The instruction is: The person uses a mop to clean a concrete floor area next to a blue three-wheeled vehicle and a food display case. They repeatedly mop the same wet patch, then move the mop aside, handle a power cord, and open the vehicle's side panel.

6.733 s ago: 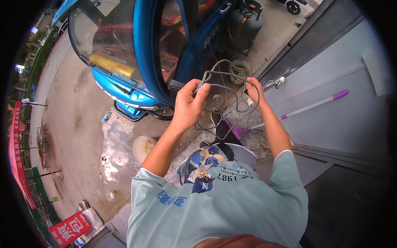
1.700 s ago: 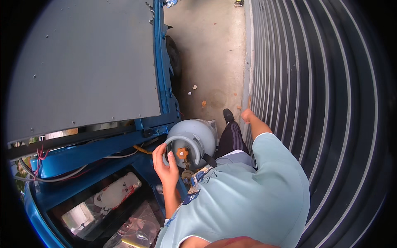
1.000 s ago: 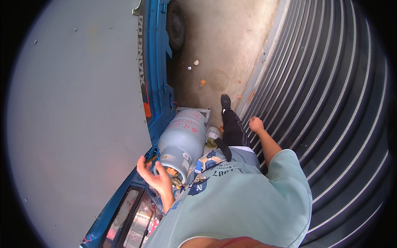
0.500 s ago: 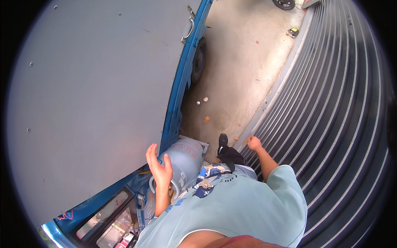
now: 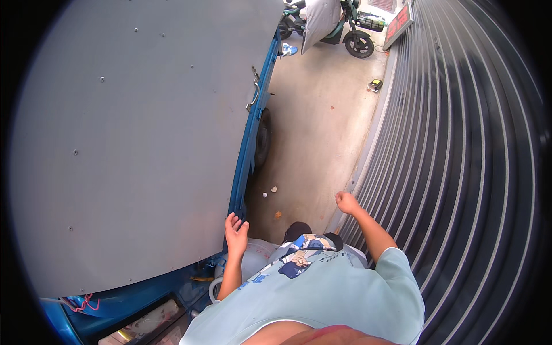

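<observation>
My left hand is raised near the blue edge of a vehicle with a large grey top panel. Its fingers are loosely curled and apart, with nothing in them. Below and beside that hand stands a grey gas cylinder, partly hidden by my forearm and shirt. On the other side my right hand hangs in a loose fist near the foot of a dark ribbed shutter. Nothing shows in that fist.
Between vehicle and shutter runs a concrete passage. A wheel sits under the vehicle's side. Farther on stand an electric scooter and a red sign board. A small yellow-and-black object lies by the shutter.
My view has shifted forward along the passage, bringing the scooter and sign board into sight. More of the gas cylinder is now hidden. Both hands remain raised at my sides.
</observation>
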